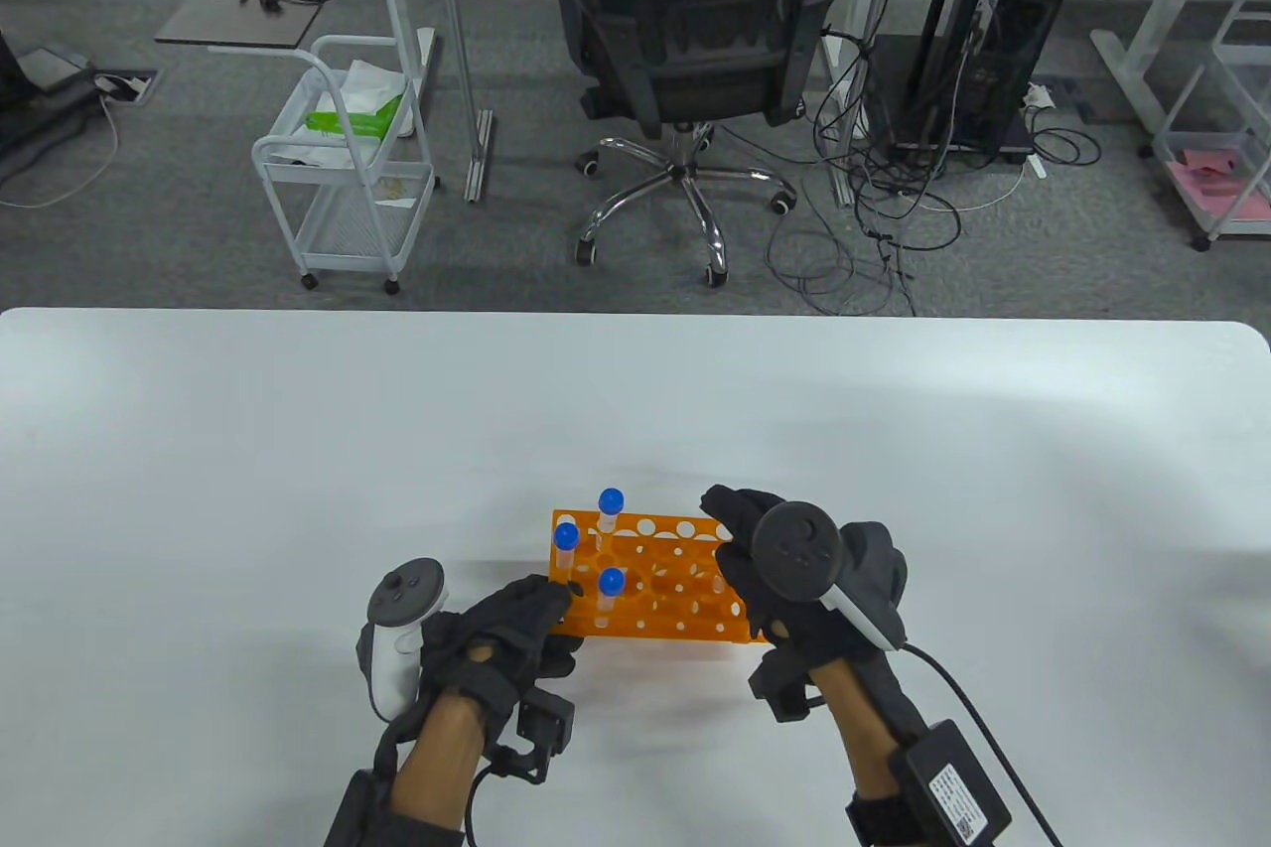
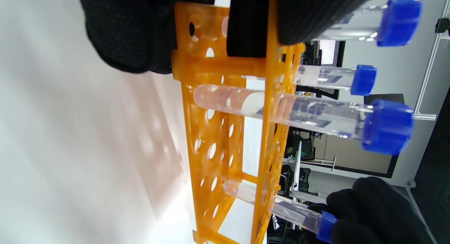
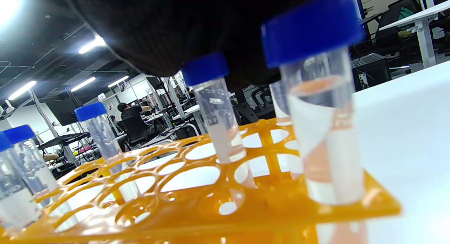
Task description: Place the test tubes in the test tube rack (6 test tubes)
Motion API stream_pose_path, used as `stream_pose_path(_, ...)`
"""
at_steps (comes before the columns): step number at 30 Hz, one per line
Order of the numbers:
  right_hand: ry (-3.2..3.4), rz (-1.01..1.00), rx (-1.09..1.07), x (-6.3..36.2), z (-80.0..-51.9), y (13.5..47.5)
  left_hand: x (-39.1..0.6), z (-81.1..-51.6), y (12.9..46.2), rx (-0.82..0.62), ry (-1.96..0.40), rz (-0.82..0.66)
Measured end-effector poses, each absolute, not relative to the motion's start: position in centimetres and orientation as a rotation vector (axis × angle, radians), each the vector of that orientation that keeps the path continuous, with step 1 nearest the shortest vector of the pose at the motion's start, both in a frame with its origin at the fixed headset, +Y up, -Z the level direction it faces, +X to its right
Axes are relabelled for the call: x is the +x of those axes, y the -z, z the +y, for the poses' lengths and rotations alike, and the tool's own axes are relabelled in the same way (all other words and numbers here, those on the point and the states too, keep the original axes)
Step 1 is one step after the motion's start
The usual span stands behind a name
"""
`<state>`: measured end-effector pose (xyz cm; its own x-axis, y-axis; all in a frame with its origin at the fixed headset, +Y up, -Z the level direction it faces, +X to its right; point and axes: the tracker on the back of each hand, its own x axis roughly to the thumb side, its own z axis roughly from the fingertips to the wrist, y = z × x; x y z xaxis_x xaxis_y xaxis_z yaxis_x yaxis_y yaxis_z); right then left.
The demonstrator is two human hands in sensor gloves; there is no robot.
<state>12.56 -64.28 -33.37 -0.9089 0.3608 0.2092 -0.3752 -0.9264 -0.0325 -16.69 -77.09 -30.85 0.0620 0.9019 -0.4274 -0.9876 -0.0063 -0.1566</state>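
Note:
An orange test tube rack (image 1: 675, 589) stands on the white table (image 1: 298, 450). Three blue-capped test tubes (image 1: 611, 501) stand in its left part. My left hand (image 1: 556, 601) grips the rack's front left corner; its fingers (image 2: 133, 33) wrap the rack's end (image 2: 211, 68) in the left wrist view. My right hand (image 1: 733, 539) covers the rack's right end. In the left wrist view its fingers (image 2: 372, 209) hold the cap of a tube (image 2: 281, 209) that sits in a hole. The right wrist view shows several tubes (image 3: 327, 149) upright in the rack (image 3: 175, 216) under my glove (image 3: 175, 26).
The rack sits near the table's front middle. Beyond the far edge are an office chair (image 1: 695, 43), a white trolley (image 1: 348, 152) and floor cables (image 1: 874, 221).

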Motion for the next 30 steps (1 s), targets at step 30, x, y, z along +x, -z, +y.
stream_pose_path(30,-2.359,0.270,-0.134,21.0,-70.5,35.9,-18.2,-77.2,30.9,-0.444,-1.548,0.284)
